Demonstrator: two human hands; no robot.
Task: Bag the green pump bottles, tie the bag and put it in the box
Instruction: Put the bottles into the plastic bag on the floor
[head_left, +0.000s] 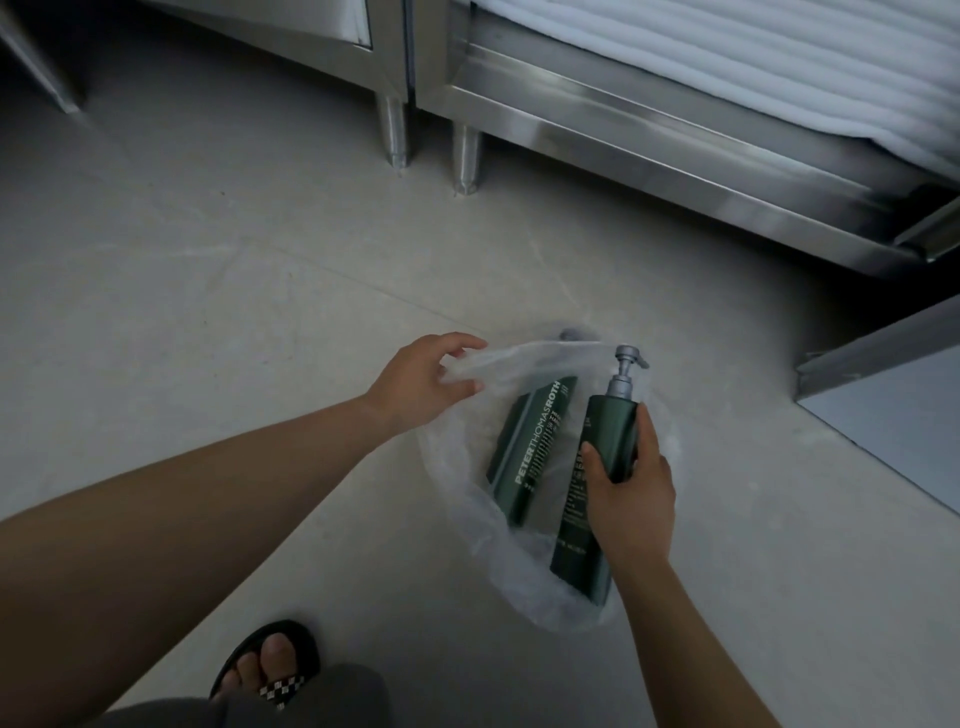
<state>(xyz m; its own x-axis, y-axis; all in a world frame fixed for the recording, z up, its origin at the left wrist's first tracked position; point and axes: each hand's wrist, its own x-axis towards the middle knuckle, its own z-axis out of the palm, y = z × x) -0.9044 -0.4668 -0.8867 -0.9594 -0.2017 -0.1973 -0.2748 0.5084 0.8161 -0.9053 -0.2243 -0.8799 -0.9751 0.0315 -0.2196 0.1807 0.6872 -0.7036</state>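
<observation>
While right hand (631, 499) grips it, bottle (613, 431) overlies bag (524, 577).

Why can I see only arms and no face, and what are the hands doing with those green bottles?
The camera sits on the person's head and looks down, so you see what they see: their own two arms, never their face. There is no machine here, just bare hands. The left hand pinches the rim of a clear plastic bag that lies on the grey floor, holding it open. The right hand grips a green pump bottle, which seems partly inside the bag with its grey pump poking out. A second green bottle with white lettering already lies in the bag. At the bottom is the person's foot in a sandal, and at the top are steel cabinets.
</observation>
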